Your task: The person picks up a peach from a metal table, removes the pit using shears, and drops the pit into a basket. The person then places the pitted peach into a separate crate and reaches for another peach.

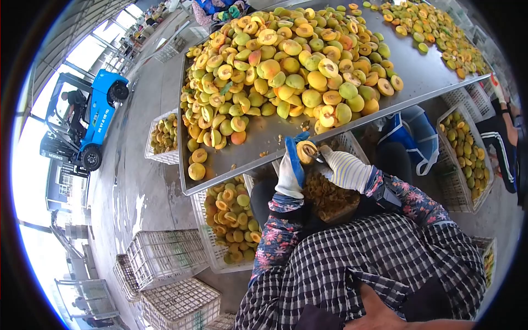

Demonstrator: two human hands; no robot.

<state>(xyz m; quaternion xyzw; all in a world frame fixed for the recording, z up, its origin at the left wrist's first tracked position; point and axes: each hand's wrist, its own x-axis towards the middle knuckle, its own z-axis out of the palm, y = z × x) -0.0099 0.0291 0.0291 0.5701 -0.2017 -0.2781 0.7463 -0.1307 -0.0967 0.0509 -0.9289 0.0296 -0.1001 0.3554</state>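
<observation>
My left hand (pixel 291 170), in a white and blue glove, holds a halved yellow fruit (pixel 306 151) with its cut face up. My right hand (pixel 346 168), in a striped white glove, is closed round a small dark tool (pixel 319 157) whose tip meets the fruit half. Both hands are just off the near edge of a metal table (pixel 247 159). A large heap of halved yellow-green fruit (pixel 286 71) lies on it. Below my hands, a container of brown scraps (pixel 330 195) sits between the knees.
Fruit crates stand left (pixel 234 220) and right (pixel 467 154) of my legs. Stacked empty crates (pixel 168 256) are at lower left. A blue forklift (pixel 99 113) with a person is far left. A blue bag (pixel 412 135) hangs under the table; other people are beyond and right.
</observation>
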